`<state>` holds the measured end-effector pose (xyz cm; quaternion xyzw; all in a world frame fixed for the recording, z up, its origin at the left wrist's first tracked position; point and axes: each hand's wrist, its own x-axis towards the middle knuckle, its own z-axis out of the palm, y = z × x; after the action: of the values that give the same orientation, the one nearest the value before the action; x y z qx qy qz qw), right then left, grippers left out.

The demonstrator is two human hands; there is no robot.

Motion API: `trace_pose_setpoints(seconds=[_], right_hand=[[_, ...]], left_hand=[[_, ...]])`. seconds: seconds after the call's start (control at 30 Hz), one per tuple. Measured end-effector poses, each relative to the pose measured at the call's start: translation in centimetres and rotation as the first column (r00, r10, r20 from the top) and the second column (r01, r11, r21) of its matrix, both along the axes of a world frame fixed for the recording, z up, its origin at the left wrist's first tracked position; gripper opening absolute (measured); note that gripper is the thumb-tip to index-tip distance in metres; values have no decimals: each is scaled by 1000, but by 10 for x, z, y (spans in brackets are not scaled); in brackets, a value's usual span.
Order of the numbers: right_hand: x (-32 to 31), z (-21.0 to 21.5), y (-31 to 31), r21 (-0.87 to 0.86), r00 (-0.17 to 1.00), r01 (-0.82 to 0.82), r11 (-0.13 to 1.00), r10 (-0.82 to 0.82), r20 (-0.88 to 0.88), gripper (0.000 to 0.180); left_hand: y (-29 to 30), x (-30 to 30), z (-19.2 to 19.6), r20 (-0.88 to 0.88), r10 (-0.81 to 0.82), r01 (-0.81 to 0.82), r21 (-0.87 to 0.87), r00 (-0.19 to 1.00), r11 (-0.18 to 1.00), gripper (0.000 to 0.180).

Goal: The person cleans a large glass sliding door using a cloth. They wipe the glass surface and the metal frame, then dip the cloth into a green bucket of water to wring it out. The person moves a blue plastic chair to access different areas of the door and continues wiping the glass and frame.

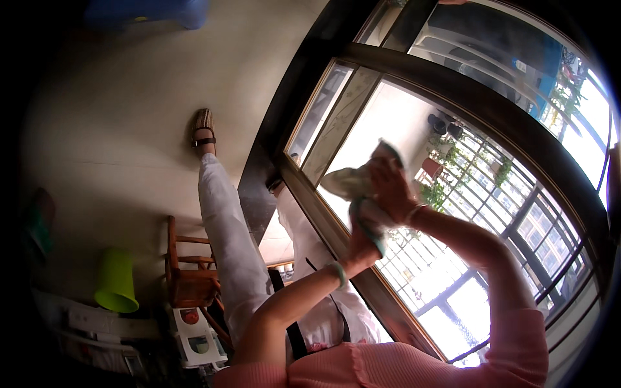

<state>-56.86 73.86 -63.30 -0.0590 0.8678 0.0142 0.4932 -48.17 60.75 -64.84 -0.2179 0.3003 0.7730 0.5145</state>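
Observation:
My two hands are close together over a glass panel (362,129) in a dark wooden frame. A pale greenish cloth (347,183), smeared by motion, bunches out to the left of them. My right hand (391,191) grips the cloth, fingers bent over it. Just below, my left hand (365,244) is closed around a pale part with a teal edge, which looks like the same cloth. A light green bangle (339,274) circles my left wrist. Whether the cloth touches the glass I cannot tell.
The glass shows a barred window (479,194) and potted plants (432,168), apparently reflected. A wooden chair (187,284) stands at my left, with a lime green bin (116,281) beyond it. A blue plastic stool (162,11) is at the far left.

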Motion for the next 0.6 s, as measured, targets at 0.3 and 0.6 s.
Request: trace_pose_setpoints(seconds=[0.3, 0.6], right_hand=[[-77, 47, 49, 190, 966, -214, 958, 236, -103, 76], [-113, -5, -2, -101, 957, -176, 979, 147, -249, 38]], left_hand=[[41, -94, 13, -465, -277, 285, -55, 841, 957, 60], [9, -76, -5, -374, -188, 221, 47, 908, 974, 42]])
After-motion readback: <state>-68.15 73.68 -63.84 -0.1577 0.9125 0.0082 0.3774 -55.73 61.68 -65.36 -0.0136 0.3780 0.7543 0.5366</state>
